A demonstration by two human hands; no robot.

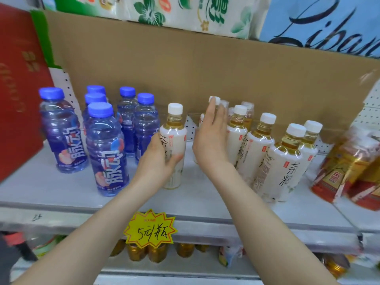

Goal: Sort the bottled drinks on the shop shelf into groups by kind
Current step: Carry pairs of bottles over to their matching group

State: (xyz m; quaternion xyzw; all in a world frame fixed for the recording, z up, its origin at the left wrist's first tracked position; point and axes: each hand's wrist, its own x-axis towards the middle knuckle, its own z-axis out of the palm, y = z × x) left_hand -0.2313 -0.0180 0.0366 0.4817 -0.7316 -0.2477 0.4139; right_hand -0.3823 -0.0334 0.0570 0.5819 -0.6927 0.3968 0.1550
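Several blue-capped bottles (107, 149) of blue drink stand grouped at the left of the grey shelf (61, 194). To their right stands one white-labelled tea bottle (174, 120) with a white cap; my left hand (162, 159) grips its body from the left. Several more tea bottles (285, 159) stand in a cluster on the right. My right hand (211, 136) covers another tea bottle (214, 100), of which the cap and a bit of the side show; its fingers are straight and lie against it.
A red box (18, 89) stands at the far left and a cardboard sheet (185, 68) backs the shelf. Wrapped red-and-gold packs (349, 171) lie at the right. A yellow price tag (151, 229) hangs on the shelf's front edge, with cans on the shelf below.
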